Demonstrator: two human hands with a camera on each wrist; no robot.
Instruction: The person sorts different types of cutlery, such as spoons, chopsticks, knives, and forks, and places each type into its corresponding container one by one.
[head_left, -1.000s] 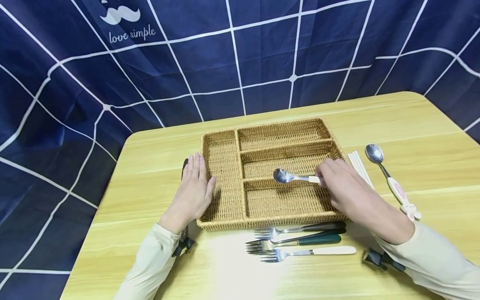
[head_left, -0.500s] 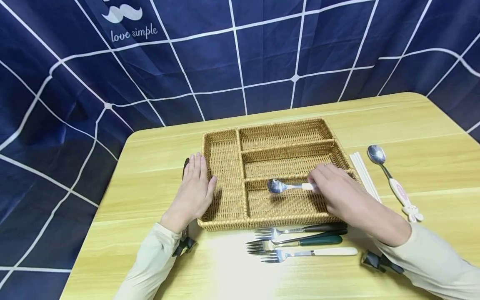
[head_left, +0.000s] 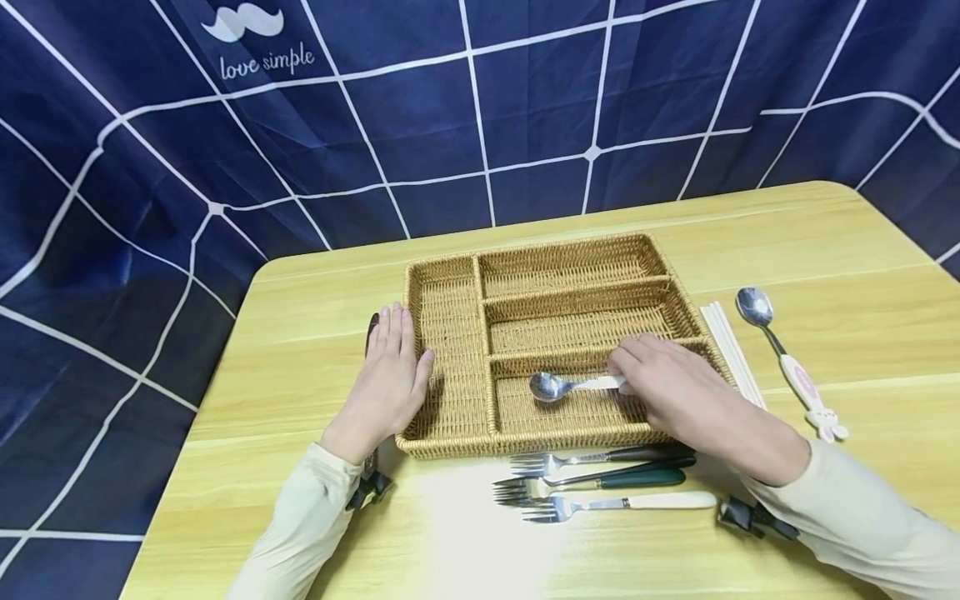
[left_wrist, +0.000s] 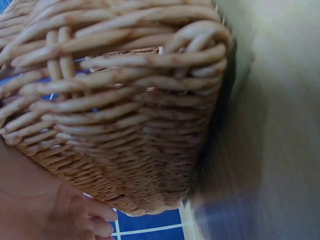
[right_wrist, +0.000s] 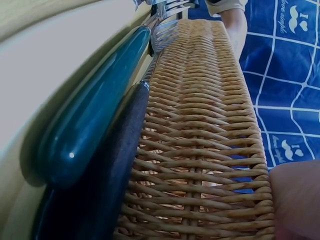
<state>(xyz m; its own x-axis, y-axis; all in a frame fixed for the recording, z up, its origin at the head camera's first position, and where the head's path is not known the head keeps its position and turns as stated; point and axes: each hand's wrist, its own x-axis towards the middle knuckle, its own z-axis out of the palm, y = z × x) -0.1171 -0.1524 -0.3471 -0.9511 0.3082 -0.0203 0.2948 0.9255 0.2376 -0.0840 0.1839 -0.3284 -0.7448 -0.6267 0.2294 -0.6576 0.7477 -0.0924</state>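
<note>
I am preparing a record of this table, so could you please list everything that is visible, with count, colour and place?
wicker tray: one, tan, mid-table, four compartments
white-handled spoon: one, silver bowl, at the tray's near-right compartment
rabbit spoon: one, silver, white and pink, far right
forks: four, handles dark brown, black, green, white, before the tray
sticks: several, white, right of the tray
dark object: one, mostly hidden by the left hand
table: one, pale wood
cloth: dark blue, white lines, behind
wrist devices: two, black, by the wrists
sleeves: two, off-white
hands: two, bare; left at the tray's left side, right hand holding the white-handled spoon
</note>
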